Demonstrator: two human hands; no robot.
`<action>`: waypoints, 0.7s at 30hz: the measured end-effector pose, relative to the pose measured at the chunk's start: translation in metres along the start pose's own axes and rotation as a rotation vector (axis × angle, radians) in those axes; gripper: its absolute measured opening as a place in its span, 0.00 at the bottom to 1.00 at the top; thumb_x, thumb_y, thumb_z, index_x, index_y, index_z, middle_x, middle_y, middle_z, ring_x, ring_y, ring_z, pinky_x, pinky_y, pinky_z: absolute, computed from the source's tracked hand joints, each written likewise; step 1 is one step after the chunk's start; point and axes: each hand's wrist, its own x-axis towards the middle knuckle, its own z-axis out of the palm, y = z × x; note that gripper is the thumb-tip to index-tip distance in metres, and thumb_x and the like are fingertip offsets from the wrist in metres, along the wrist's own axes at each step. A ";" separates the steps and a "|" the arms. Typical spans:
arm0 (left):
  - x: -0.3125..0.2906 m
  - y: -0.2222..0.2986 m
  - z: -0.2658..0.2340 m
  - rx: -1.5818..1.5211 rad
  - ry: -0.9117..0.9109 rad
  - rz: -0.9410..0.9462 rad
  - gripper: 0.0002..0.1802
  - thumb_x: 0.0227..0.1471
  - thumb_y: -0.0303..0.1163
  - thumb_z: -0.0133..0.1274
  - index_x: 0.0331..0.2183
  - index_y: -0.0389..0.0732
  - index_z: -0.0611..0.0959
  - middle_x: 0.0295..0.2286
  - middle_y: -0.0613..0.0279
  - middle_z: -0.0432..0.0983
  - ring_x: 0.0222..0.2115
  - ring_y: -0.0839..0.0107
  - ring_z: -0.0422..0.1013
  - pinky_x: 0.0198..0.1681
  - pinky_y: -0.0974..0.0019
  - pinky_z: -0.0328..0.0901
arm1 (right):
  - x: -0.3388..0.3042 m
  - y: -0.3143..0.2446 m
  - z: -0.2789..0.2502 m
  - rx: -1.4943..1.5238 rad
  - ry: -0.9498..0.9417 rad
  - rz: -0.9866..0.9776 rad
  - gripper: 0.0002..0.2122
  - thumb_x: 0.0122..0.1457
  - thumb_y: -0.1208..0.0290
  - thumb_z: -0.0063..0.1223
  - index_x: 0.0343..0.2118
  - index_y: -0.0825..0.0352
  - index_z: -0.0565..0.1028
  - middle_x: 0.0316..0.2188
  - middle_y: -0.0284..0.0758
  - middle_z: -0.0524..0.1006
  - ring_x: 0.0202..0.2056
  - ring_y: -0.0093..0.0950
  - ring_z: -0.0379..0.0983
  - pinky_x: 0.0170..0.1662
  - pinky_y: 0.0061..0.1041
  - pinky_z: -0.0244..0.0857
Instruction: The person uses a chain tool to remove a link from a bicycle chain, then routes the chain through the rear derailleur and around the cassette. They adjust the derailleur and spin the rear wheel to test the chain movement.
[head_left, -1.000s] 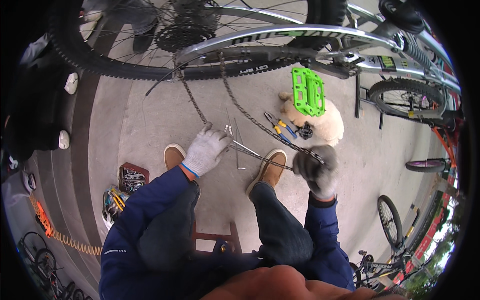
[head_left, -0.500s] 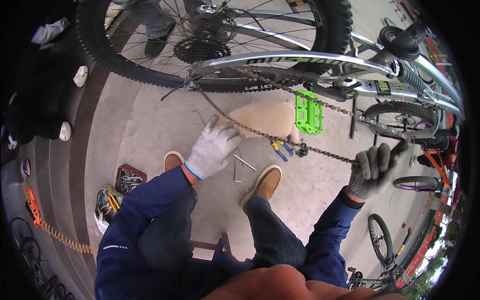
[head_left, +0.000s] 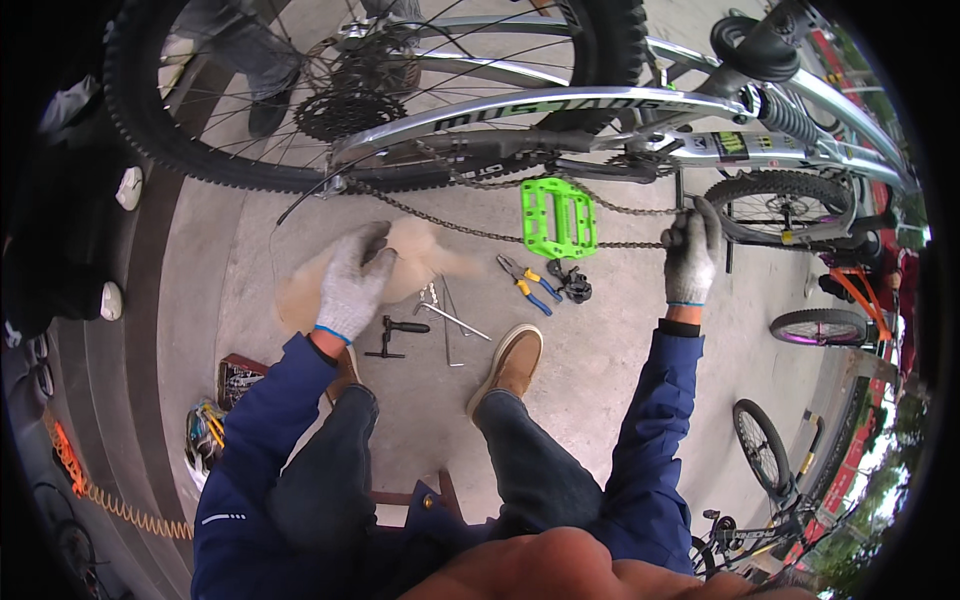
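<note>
Left grip [head_left: 352,284] now off chain [head_left: 632,245]

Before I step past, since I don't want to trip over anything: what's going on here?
A person in gloves is handling the chain of a silver bicycle. The right hand grips it, with two strands running back behind the green pedal. The left hand is open and appears empty, near a blurred, cream-coloured furry animal. Pliers and a black T-handled tool lie on the floor.
</note>
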 end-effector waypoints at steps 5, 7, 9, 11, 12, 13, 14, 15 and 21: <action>0.027 -0.014 -0.013 -0.121 -0.002 -0.126 0.23 0.67 0.27 0.55 0.61 0.32 0.76 0.55 0.53 0.78 0.51 0.67 0.76 0.58 0.64 0.70 | 0.002 0.008 -0.003 -0.448 -0.074 -0.047 0.18 0.68 0.76 0.59 0.60 0.69 0.75 0.37 0.30 0.78 0.31 0.17 0.71 0.34 0.21 0.71; 0.031 -0.018 -0.015 -0.116 -0.029 -0.139 0.24 0.68 0.29 0.55 0.61 0.32 0.75 0.55 0.51 0.78 0.52 0.66 0.76 0.58 0.64 0.70 | 0.001 0.003 -0.006 -0.478 -0.147 0.012 0.20 0.66 0.79 0.60 0.61 0.69 0.75 0.38 0.29 0.80 0.33 0.16 0.73 0.38 0.19 0.71; 0.030 -0.020 -0.011 -0.140 -0.046 -0.180 0.25 0.68 0.30 0.55 0.62 0.31 0.75 0.55 0.50 0.78 0.53 0.65 0.75 0.59 0.63 0.70 | 0.001 -0.001 -0.007 -0.720 -0.226 -0.169 0.18 0.66 0.79 0.61 0.59 0.68 0.77 0.38 0.30 0.82 0.35 0.16 0.75 0.41 0.19 0.73; 0.026 -0.020 -0.007 -0.142 -0.076 -0.178 0.24 0.68 0.30 0.54 0.62 0.31 0.74 0.55 0.48 0.77 0.53 0.64 0.75 0.59 0.63 0.70 | 0.004 -0.007 -0.008 -0.834 -0.154 -0.167 0.15 0.66 0.78 0.63 0.55 0.66 0.81 0.38 0.30 0.84 0.35 0.16 0.76 0.43 0.20 0.73; 0.024 -0.020 -0.005 -0.144 -0.081 -0.172 0.24 0.68 0.30 0.53 0.62 0.31 0.74 0.55 0.48 0.77 0.53 0.64 0.75 0.59 0.63 0.70 | 0.008 -0.008 -0.006 -0.824 -0.126 -0.215 0.15 0.66 0.77 0.64 0.55 0.66 0.81 0.37 0.29 0.84 0.35 0.16 0.76 0.42 0.19 0.73; 0.022 -0.020 -0.003 -0.146 -0.086 -0.158 0.24 0.68 0.30 0.53 0.62 0.31 0.74 0.55 0.48 0.77 0.53 0.64 0.75 0.59 0.63 0.70 | 0.012 -0.009 -0.004 -0.814 -0.099 -0.261 0.14 0.66 0.77 0.64 0.54 0.66 0.82 0.37 0.29 0.85 0.35 0.15 0.76 0.42 0.19 0.73; 0.020 -0.019 -0.002 -0.145 -0.108 -0.164 0.24 0.69 0.31 0.53 0.62 0.31 0.74 0.55 0.48 0.77 0.52 0.64 0.76 0.58 0.63 0.70 | 0.017 -0.010 -0.004 -0.668 -0.040 -0.157 0.13 0.67 0.76 0.63 0.53 0.67 0.82 0.38 0.30 0.85 0.34 0.17 0.77 0.39 0.21 0.74; 0.018 -0.019 -0.001 -0.142 -0.128 -0.158 0.24 0.69 0.31 0.53 0.62 0.32 0.74 0.55 0.48 0.77 0.52 0.64 0.76 0.58 0.63 0.70 | 0.022 -0.010 -0.002 -0.452 0.013 -0.163 0.11 0.69 0.75 0.61 0.52 0.69 0.80 0.36 0.32 0.83 0.31 0.19 0.77 0.36 0.24 0.76; 0.013 -0.019 0.006 -0.179 -0.188 -0.244 0.24 0.70 0.33 0.51 0.62 0.33 0.74 0.55 0.50 0.78 0.50 0.64 0.77 0.55 0.62 0.71 | 0.063 0.000 0.006 -0.165 0.189 -0.197 0.12 0.72 0.72 0.57 0.53 0.72 0.75 0.36 0.36 0.79 0.27 0.21 0.73 0.34 0.28 0.78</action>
